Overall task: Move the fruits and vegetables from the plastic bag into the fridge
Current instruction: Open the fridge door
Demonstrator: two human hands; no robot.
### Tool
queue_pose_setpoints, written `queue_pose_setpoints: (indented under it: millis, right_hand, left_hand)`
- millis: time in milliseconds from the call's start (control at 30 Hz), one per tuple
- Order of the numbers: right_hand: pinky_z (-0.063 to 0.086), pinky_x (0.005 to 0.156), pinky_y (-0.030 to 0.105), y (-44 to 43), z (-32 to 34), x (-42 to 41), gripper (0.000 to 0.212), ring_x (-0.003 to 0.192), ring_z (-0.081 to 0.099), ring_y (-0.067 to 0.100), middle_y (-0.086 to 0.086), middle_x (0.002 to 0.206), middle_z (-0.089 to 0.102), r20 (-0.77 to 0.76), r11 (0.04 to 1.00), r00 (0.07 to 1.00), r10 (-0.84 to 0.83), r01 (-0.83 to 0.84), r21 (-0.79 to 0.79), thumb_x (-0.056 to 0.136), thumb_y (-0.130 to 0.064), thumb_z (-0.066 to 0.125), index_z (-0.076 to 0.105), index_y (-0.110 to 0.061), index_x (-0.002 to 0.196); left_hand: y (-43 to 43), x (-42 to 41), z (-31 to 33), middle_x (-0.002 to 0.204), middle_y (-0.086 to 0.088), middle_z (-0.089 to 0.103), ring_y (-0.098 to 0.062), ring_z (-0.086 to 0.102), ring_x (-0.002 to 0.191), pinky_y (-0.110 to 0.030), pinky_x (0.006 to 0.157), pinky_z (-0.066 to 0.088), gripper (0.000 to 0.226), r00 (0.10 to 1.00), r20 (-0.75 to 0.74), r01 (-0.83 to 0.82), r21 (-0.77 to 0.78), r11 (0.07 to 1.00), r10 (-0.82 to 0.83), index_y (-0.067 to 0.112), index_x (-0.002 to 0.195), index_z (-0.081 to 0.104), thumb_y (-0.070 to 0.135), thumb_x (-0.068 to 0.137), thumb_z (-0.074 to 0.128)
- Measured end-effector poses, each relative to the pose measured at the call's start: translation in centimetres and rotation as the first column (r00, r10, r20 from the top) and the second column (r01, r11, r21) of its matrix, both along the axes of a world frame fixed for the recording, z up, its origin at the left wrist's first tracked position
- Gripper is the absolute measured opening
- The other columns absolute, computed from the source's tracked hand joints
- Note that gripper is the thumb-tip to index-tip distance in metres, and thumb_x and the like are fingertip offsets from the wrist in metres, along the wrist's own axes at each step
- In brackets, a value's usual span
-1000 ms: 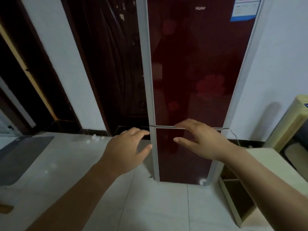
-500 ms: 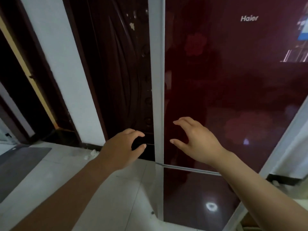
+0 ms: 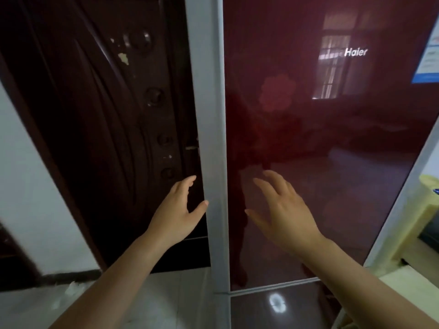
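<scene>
Fridge (image 3: 308, 138): dark red, upper door closed, filling 12 to 4 o'clock.
Left hand (image 3: 175, 214): 7 o'clock, fingers spread, empty, thumb at grey door edge (image 3: 211, 115).
Right hand (image 3: 285, 217): 5 o'clock, fingers splayed, empty, before red door; contact unclear.
Brown wooden door (image 3: 95, 115): 10 o'clock.

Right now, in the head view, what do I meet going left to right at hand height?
White wall → dark door → left hand → fridge's grey edge → right hand → pale yellow object.

Dim, glossy fridge door (image 3: 332, 162) reflections, soft blur
</scene>
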State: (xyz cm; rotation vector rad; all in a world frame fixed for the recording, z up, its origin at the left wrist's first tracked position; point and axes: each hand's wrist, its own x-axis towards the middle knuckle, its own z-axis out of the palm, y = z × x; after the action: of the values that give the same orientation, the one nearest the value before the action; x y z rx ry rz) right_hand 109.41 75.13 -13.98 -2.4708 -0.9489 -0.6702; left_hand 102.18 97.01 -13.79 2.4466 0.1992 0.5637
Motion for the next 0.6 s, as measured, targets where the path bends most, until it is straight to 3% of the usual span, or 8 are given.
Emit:
queue_pose_setpoints:
  millis: [233,367,500,600]
  right_hand:
    - [0.047,0.098,0.047,3.2,-1.2,0.9,0.074,0.139,0.027,0.03,0.01,0.153,0.02,0.064,0.986,0.99,-0.124,0.116,0.122,0.081,-0.046,0.058,0.032,-0.015,0.143]
    - [0.037,0.108,0.046,3.7,-1.6,2.0,0.082,0.145,0.012,0.027,0.004,0.158,0.002,0.065,0.972,0.978,-0.197,0.187,0.143,0.08,-0.052,0.051,0.018,-0.02,0.148]
    - [0.028,0.111,0.041,3.9,-2.6,3.3,0.095,0.146,-0.001,0.026,0.001,0.158,-0.009,0.092,0.969,0.969,-0.229,0.218,0.12,0.078,-0.048,0.063,0.006,-0.024,0.149]
    - [0.019,0.111,0.039,4.1,-3.2,3.9,0.099,0.145,-0.006,0.026,0.002,0.157,-0.012,0.118,0.966,0.962,-0.248,0.237,0.102,0.077,-0.045,0.065,0.0,-0.025,0.149]
  left_hand:
    - [2.3,4.1,0.3,0.142,0.012,0.04,-0.005,0.041,0.126,-0.029,0.102,0.038,0.065,0.978,0.082,0.203,-0.154,0.967,-0.192,0.026,0.142,0.029,0.047,0.086,0.055]
    - [2.6,5.3,0.0,0.127,0.014,0.052,-0.002,0.051,0.115,-0.034,0.1,0.045,0.046,0.958,0.14,0.277,-0.224,0.935,-0.25,0.029,0.126,0.044,0.043,0.085,0.058]
    - [3.1,6.4,-0.8,0.117,0.013,0.058,-0.004,0.057,0.108,-0.037,0.093,0.051,0.039,0.946,0.188,0.312,-0.313,0.897,-0.263,0.032,0.117,0.049,0.043,0.082,0.063]
    - [2.9,6.6,-1.1,0.109,0.014,0.061,0.001,0.059,0.1,-0.032,0.089,0.053,0.027,0.95,0.205,0.294,-0.341,0.893,-0.234,0.034,0.106,0.053,0.039,0.083,0.064]
